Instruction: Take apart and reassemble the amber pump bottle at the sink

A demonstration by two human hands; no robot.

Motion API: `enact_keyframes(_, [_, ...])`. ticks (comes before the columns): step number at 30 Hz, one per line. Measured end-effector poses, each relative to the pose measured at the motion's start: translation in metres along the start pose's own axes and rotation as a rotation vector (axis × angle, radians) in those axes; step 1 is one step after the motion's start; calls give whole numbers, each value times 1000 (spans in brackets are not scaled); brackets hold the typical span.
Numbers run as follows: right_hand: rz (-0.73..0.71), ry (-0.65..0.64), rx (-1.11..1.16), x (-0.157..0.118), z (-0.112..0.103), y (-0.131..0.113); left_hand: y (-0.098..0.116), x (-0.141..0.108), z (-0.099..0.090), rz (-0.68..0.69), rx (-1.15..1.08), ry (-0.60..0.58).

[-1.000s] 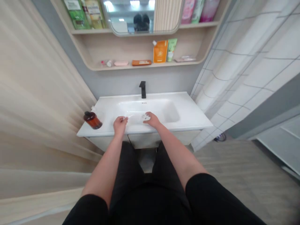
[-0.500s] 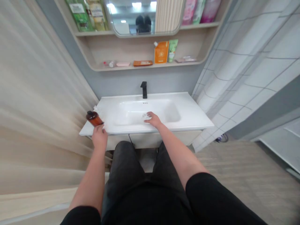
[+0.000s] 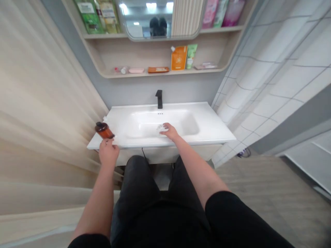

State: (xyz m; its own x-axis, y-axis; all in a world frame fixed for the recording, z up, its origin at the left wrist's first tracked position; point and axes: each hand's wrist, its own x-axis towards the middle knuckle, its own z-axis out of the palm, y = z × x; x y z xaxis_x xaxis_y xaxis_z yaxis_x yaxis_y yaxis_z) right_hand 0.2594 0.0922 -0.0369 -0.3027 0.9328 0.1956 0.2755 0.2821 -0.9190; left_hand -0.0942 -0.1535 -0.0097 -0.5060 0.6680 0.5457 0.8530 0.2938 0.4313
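A brown bottle with a black cap [image 3: 103, 130] leans tilted at the left end of the white counter [image 3: 214, 127]. My left hand [image 3: 108, 150] is at its lower side, fingers curled against the counter's front edge; whether they grip anything is too small to tell. Over the white sink basin [image 3: 186, 120], my right hand [image 3: 170, 131] has its fingers closed around a small clear or whitish thing [image 3: 160, 128], which I cannot make out well. Whitish scraps [image 3: 105, 119] lie behind the bottle.
A black faucet [image 3: 159, 99] stands behind the basin. Above hangs a shelf unit [image 3: 134, 53] with an orange pouch [image 3: 178, 58], a green tube [image 3: 191, 56] and a mirror [image 3: 147, 20]. A beige curtain [image 3: 51, 103] borders the left, white tiles the right.
My left hand has shifted slightly left and down, and its fingers have changed pose beside the bottle. The right hand has barely moved.
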Motion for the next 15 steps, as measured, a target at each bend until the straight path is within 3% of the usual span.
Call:
enact_keyframes(4, [2,34,34,0,1,1,3,20,-14,-178,5,220])
enact_keyframes(6, [7,34,45,0,2,1,5,40,-16,-241,-14,271])
enact_keyframes(11, [9,26,51,-1,0,-1,7,84,-10,-362,-42,142])
enact_keyframes(15, [8,42,47,-3,-2,-4,4,93,-9,-521,-61,21])
